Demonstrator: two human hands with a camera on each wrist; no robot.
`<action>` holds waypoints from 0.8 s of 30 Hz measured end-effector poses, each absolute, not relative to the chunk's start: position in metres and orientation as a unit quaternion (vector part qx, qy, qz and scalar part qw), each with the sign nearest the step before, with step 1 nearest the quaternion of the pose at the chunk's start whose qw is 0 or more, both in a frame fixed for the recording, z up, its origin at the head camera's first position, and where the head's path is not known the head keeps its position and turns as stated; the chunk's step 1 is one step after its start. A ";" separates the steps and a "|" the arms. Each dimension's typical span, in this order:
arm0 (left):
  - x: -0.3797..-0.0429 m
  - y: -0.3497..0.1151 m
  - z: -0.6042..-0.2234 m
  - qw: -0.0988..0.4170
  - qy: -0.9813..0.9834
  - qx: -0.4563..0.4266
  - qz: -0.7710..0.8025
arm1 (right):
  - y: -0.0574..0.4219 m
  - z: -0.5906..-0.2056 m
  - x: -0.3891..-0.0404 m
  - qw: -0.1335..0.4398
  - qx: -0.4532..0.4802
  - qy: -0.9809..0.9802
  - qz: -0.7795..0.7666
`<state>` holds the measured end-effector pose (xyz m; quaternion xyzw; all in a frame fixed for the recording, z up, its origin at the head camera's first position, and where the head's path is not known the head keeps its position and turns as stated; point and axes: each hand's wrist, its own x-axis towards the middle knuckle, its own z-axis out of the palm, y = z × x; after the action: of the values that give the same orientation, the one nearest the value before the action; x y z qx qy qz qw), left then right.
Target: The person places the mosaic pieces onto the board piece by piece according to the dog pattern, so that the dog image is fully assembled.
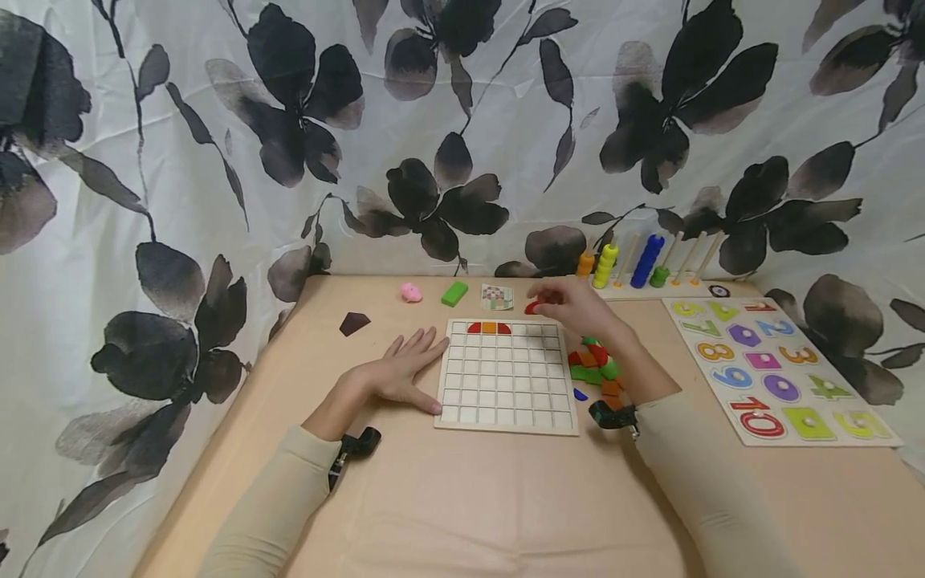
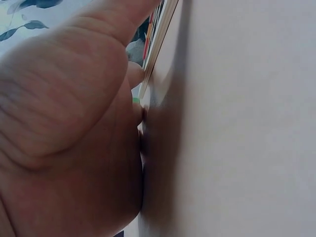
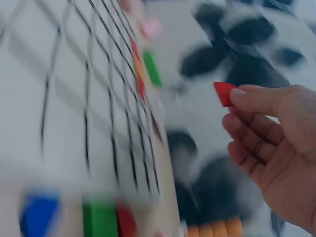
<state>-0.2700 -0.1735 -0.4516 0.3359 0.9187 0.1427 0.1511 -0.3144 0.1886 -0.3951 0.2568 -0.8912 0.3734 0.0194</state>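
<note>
A white board [image 1: 499, 385] with a black grid lies on the table. Along its far edge sit red pieces [image 1: 474, 327] on either side of an orange square [image 1: 489, 327]. My left hand [image 1: 397, 369] rests flat beside the board, fingers spread, with fingertips and thumb touching its left edge. Over the board's far right corner, my right hand [image 1: 571, 307] pinches a small red piece [image 3: 224, 94] with a curved side between thumb and fingers. To the right of the board lies a pile of red, green and orange pieces [image 1: 596, 371], with a blue piece [image 1: 580, 394] close by.
Behind the board are a pink object [image 1: 410, 292], a green block [image 1: 454, 294] and a picture card [image 1: 497, 297]. A dark piece [image 1: 354, 323] lies at left. A bead-peg stand [image 1: 643, 285] stands back right, near a number puzzle board [image 1: 780, 373]. Floral cloth [image 1: 433, 120] hangs behind.
</note>
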 end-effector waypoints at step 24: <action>-0.270 -0.176 -0.452 0.156 0.916 0.346 0.132 | 0.060 -0.435 -0.343 -0.052 0.313 -0.903 0.289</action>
<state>-0.2697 -0.1757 -0.4516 0.3459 0.9158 0.1321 0.1558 -0.3430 0.0599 -0.4352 0.3129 -0.9033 0.2889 -0.0517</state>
